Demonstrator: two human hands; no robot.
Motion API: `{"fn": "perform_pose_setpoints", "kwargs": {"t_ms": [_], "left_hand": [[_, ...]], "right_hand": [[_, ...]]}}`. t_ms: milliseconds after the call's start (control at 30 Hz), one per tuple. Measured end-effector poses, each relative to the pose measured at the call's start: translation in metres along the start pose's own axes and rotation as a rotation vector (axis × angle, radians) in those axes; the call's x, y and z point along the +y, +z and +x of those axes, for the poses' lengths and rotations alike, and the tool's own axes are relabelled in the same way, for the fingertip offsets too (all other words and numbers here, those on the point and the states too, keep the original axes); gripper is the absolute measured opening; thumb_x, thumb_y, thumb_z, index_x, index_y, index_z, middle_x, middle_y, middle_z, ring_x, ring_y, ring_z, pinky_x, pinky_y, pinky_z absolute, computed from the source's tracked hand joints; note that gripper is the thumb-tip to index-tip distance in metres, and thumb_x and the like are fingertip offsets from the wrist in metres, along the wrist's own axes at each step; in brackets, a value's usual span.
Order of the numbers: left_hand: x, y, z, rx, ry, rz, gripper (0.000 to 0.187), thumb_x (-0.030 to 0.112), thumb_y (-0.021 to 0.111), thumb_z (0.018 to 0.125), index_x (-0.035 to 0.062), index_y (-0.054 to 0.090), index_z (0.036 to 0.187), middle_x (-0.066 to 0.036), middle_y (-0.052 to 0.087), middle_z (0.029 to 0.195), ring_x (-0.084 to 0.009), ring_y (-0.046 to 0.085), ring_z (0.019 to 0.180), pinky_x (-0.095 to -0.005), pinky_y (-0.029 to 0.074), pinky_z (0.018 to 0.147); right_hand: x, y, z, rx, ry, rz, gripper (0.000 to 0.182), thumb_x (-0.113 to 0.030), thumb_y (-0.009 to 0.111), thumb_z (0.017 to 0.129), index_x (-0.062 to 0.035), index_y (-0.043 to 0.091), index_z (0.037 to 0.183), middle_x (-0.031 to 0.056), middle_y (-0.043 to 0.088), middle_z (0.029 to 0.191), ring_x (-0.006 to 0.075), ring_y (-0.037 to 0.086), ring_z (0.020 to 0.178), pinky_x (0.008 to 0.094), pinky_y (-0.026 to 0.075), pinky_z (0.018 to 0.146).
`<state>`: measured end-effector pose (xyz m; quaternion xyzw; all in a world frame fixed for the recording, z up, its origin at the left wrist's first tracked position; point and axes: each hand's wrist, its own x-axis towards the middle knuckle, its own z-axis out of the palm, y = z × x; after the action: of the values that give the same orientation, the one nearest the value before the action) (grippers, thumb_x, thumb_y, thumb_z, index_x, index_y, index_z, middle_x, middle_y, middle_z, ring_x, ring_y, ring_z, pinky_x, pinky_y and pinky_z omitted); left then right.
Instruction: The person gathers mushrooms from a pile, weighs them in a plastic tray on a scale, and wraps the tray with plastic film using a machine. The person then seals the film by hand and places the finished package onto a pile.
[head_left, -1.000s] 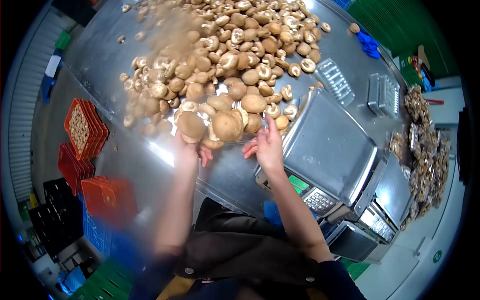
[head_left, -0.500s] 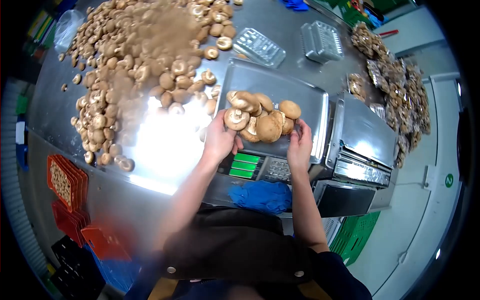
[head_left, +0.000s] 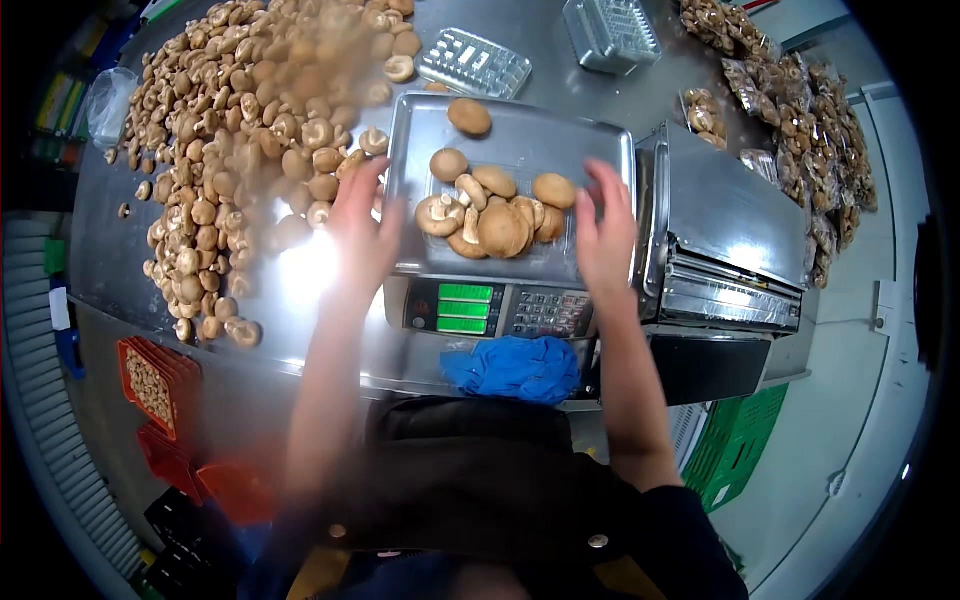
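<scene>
On the metal pan (head_left: 415,255) of a weighing scale lies a cluster of brown shiitake mushrooms (head_left: 505,230), some caps up and some stems up. Two of the mushrooms lie apart from it, one cap (head_left: 449,165) just behind and another (head_left: 469,117) near the pan's far edge. My left hand (head_left: 365,235), slightly blurred, is at the pan's left edge with fingers apart and nothing in them. Beside the rightmost mushroom, my right hand (head_left: 606,230) is also empty, its fingers curved and spread. Below the pan are the green displays (head_left: 464,309) and keypad (head_left: 545,312).
A large heap of loose mushrooms (head_left: 215,150) covers the left of the steel table. Clear plastic punnets (head_left: 475,65) lie behind the scale, with more stacked (head_left: 612,35) farther right. A metal-topped machine (head_left: 730,200), bagged mushrooms (head_left: 800,150) and a crumpled blue glove (head_left: 515,368) are nearby.
Both hands have moved away from the clustered mushrooms, the left out to the pan's edge. Two mushrooms now lie separately toward the far side of the pan. The camera view has shifted.
</scene>
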<state>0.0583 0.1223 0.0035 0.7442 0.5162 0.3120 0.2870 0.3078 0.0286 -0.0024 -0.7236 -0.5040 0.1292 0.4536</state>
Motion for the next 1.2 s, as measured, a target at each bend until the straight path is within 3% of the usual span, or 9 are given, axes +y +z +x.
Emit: {"fn": "perform_pose_setpoints", "kwargs": {"t_ms": [133, 300, 467, 600, 700, 800, 1000, 1100, 1200], "left_hand": [[0.019, 0.009, 0.018, 0.069, 0.124, -0.051, 0.040, 0.000, 0.058, 0.077, 0.0049, 0.056, 0.117, -0.015, 0.061, 0.104, -0.0297, 0.060, 0.094, -0.0350, 0.049, 0.076], [0.010, 0.003, 0.010, 0.010, -0.107, -0.541, 0.035, 0.002, 0.060, 0.083, 0.0024, 0.056, 0.119, -0.012, 0.062, 0.111, -0.0196, 0.063, 0.093, -0.0296, 0.050, 0.076], [0.005, -0.028, 0.000, 0.000, -0.265, -0.876, 0.044, 0.021, 0.051, 0.096, -0.0092, 0.044, 0.127, -0.024, 0.058, 0.116, -0.0276, 0.064, 0.098, -0.0361, 0.053, 0.085], [0.010, -0.024, 0.000, -0.153, -0.393, -1.707, 0.054, 0.045, 0.047, 0.096, 0.0052, 0.044, 0.132, -0.014, 0.056, 0.120, -0.0270, 0.057, 0.107, -0.0488, 0.049, 0.087], [-0.021, -0.016, -0.003, 0.201, -0.705, -1.732, 0.036, 0.032, 0.052, 0.095, 0.0029, 0.054, 0.117, -0.011, 0.058, 0.115, -0.0243, 0.058, 0.103, -0.0419, 0.049, 0.088], [-0.035, -0.035, -0.033, 0.130, -0.597, -1.799, 0.031, 0.020, 0.058, 0.091, -0.0012, 0.055, 0.113, -0.015, 0.059, 0.113, -0.0270, 0.057, 0.106, -0.0374, 0.048, 0.092], [-0.131, -0.067, -0.092, 0.367, -0.474, -0.502, 0.031, 0.006, 0.057, 0.083, 0.0000, 0.058, 0.113, -0.014, 0.061, 0.107, -0.0229, 0.064, 0.091, -0.0299, 0.054, 0.066], [-0.217, -0.056, -0.133, 0.102, -0.260, 0.568, 0.040, 0.009, 0.058, 0.085, 0.0011, 0.052, 0.124, -0.023, 0.047, 0.128, -0.0356, 0.045, 0.122, -0.0455, 0.039, 0.100], [-0.199, -0.051, -0.130, 0.136, -0.304, 0.540, 0.049, 0.022, 0.059, 0.088, -0.0004, 0.046, 0.129, -0.026, 0.037, 0.138, -0.0409, 0.029, 0.132, -0.0468, 0.027, 0.108]], "right_hand": [[-0.030, 0.036, 0.072, -0.242, -0.301, -0.180, 0.047, -0.015, 0.062, 0.084, -0.0077, 0.049, 0.129, 0.0213, 0.047, 0.131, 0.0378, 0.047, 0.120, 0.0430, 0.042, 0.099], [-0.025, 0.096, 0.124, -0.701, -0.393, -0.416, 0.042, -0.024, 0.069, 0.080, -0.0090, 0.060, 0.118, 0.0160, 0.066, 0.103, 0.0345, 0.061, 0.101, 0.0407, 0.049, 0.087], [-0.066, 0.076, 0.112, -0.434, -0.405, 0.028, 0.034, -0.020, 0.070, 0.078, -0.0058, 0.065, 0.108, 0.0158, 0.067, 0.089, 0.0340, 0.065, 0.088, 0.0399, 0.051, 0.082], [-0.117, 0.084, 0.049, -0.580, -0.418, 0.176, 0.035, -0.016, 0.071, 0.077, -0.0044, 0.062, 0.109, 0.0167, 0.064, 0.094, 0.0270, 0.064, 0.091, 0.0380, 0.052, 0.080], [-0.117, 0.104, 0.031, -0.723, -0.610, 0.101, 0.037, -0.012, 0.064, 0.083, 0.0004, 0.054, 0.117, 0.0178, 0.060, 0.098, 0.0286, 0.061, 0.096, 0.0370, 0.052, 0.085], [-0.117, 0.094, 0.022, -0.776, -0.602, 0.234, 0.036, -0.014, 0.064, 0.085, 0.0003, 0.056, 0.117, 0.0176, 0.060, 0.108, 0.0287, 0.061, 0.099, 0.0366, 0.051, 0.087], [-0.094, 0.029, 0.041, -0.454, -0.234, 0.285, 0.029, -0.016, 0.062, 0.088, -0.0061, 0.061, 0.115, 0.0100, 0.065, 0.104, 0.0202, 0.065, 0.091, 0.0302, 0.053, 0.078], [-0.074, 0.005, 0.041, -0.310, -0.172, 0.221, 0.019, -0.011, 0.060, 0.089, -0.0031, 0.065, 0.106, 0.0092, 0.067, 0.096, 0.0161, 0.065, 0.082, 0.0271, 0.052, 0.075], [-0.067, -0.013, 0.027, -0.291, -0.131, 0.135, 0.019, -0.010, 0.061, 0.087, -0.0035, 0.064, 0.105, 0.0096, 0.065, 0.096, 0.0165, 0.064, 0.079, 0.0266, 0.051, 0.076]]}}
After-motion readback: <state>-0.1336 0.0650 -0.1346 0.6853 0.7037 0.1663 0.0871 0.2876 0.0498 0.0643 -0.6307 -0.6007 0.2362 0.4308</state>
